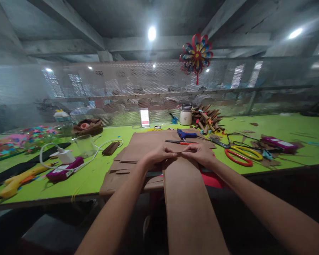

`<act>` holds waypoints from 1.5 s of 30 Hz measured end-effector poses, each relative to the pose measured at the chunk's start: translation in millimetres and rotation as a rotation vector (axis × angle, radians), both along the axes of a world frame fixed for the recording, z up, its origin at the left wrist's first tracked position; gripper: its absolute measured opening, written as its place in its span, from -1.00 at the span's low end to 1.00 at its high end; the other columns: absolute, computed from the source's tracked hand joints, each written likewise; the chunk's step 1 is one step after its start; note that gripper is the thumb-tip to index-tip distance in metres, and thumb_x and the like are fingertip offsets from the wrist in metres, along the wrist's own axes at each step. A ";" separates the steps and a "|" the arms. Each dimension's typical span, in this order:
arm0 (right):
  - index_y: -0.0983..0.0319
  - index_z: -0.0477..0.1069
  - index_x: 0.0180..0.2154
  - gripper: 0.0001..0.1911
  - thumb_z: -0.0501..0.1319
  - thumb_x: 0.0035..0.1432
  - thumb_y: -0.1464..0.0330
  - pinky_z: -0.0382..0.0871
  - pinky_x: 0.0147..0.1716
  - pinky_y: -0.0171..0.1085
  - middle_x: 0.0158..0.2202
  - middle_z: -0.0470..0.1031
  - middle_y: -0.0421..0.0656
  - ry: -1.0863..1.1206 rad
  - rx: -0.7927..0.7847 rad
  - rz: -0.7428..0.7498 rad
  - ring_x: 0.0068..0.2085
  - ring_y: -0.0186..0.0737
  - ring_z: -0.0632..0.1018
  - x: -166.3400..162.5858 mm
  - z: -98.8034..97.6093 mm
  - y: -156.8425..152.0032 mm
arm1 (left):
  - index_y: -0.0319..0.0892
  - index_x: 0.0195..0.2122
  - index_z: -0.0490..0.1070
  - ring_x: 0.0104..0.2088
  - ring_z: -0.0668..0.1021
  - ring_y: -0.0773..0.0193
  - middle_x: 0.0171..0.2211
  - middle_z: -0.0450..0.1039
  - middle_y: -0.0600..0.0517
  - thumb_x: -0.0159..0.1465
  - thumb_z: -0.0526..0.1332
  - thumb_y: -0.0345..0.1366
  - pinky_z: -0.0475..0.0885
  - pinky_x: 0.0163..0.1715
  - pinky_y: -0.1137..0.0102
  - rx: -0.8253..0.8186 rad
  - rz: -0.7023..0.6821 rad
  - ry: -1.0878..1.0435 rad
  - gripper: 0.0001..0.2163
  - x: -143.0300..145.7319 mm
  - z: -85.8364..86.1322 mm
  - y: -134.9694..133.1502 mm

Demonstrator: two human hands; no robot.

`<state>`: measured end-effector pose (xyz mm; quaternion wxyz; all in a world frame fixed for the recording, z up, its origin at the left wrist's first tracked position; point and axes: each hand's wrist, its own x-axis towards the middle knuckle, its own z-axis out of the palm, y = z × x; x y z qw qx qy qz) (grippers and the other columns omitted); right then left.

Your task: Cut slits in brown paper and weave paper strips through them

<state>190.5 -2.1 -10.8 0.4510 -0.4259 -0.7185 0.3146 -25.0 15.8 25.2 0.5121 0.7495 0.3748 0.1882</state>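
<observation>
A long strip of brown kraft paper (191, 202) runs from the table edge down toward me. Its far end is pinched at the left corner by my left hand (161, 155) and at the right corner by my right hand (198, 154). Both hands are closed, thumbs and fingertips on the paper edge, where it seems folded or curled. Under and beyond them lie stacked brown paper sheets (138, 145). Just past my fingers rest a red and black pen-like tool (180, 142) and a blue glue gun (186, 134).
Scissors with red and yellow handles (241, 156) lie at right, near a purple power strip (280, 144). Another purple strip (63, 170) with a white charger and a yellow glue gun (21, 180) are left. Rolled brown paper pieces (207, 118) and a white jar (185, 116) stand behind.
</observation>
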 end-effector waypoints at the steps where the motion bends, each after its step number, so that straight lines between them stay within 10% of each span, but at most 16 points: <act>1: 0.27 0.49 -0.40 -0.65 0.30 -0.07 0.10 0.35 -0.37 -0.27 -0.42 0.53 -0.13 0.028 -0.017 0.008 -0.37 -0.21 0.49 0.5 -1.8 0.6 | -0.26 -0.53 0.43 -0.68 0.21 0.48 -0.70 0.21 0.15 0.09 0.28 -0.08 0.07 -0.68 0.50 0.026 0.028 0.020 -0.70 0.6 0.7 0.1; 13: 0.27 0.47 -0.40 -0.66 0.37 -0.14 0.15 0.35 -0.41 -0.31 -0.45 0.53 -0.17 0.196 -0.126 0.030 -0.42 -0.28 0.51 -0.9 -2.0 -0.9 | -0.30 -0.49 0.50 -0.60 0.22 0.45 -0.65 0.24 0.13 0.07 0.24 -0.21 0.11 -0.59 0.50 0.228 0.157 0.061 -0.78 8.9 0.3 -2.2; 26: 0.27 0.49 -0.46 -0.70 0.33 -0.12 0.14 0.34 -0.39 -0.29 -0.47 0.52 -0.15 0.133 0.010 -0.050 -0.42 -0.25 0.49 -6.4 -7.0 2.1 | -0.26 -0.31 0.53 -0.41 0.40 0.30 -0.45 0.46 0.04 0.22 0.11 -0.16 0.26 -0.41 0.46 0.610 -0.008 0.114 -0.71 16.3 -13.8 6.2; 45: 0.31 0.53 -0.36 -0.57 0.34 -0.16 0.08 0.24 -0.55 -0.33 -0.51 0.49 -0.16 0.282 -0.138 -0.063 -0.53 -0.32 0.41 5.9 -5.2 0.4 | -0.27 -0.56 0.36 -0.58 0.21 0.44 -0.62 0.21 0.12 0.17 0.14 -0.04 0.09 -0.60 0.52 0.360 -0.027 -0.002 -0.64 15.1 -8.1 9.4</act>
